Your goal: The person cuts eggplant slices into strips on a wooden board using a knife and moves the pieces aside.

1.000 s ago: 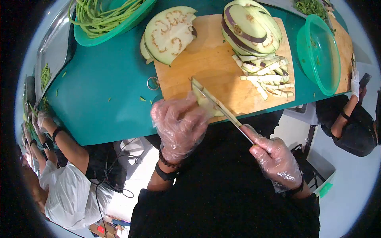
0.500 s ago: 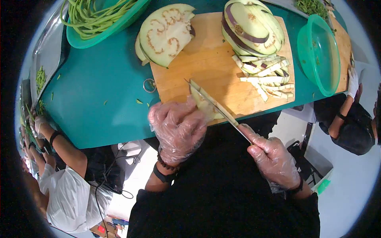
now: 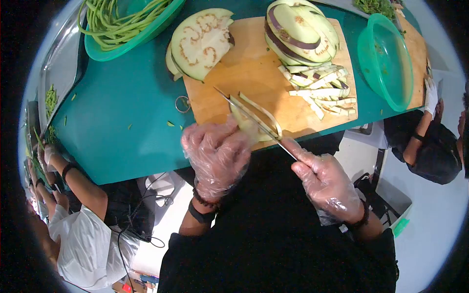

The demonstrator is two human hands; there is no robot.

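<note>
On the wooden cutting board [image 3: 244, 53], my left hand [image 3: 216, 156], in a clear plastic glove, has its fingers curled down on an eggplant slice [image 3: 238, 116], partly hidden beneath them. My right hand [image 3: 328, 184], gloved the same way, grips a knife [image 3: 255, 118]. The blade lies diagonally along the slice, close to my left fingertips. Just right of the blade is a thin cut eggplant strip [image 3: 264, 110]. A pile of eggplant strips [image 3: 325, 93] sits at the board's right side, below a stack of round eggplant slices [image 3: 303, 31]. More large slices [image 3: 202, 44] lean over the board's left edge.
A green basin of long beans [image 3: 132, 51] stands at the upper left beside a metal tray [image 3: 63, 63]. Another green basin [image 3: 386, 63] is at the right. A metal ring [image 3: 182, 104] lies by the board. Co-workers stand at left [image 3: 85, 244] and right [image 3: 430, 151].
A thin strip now stands apart from the slice, to the right of the blade. My right hand and the knife have shifted left and slightly up; my left hand stays on the slice.
</note>
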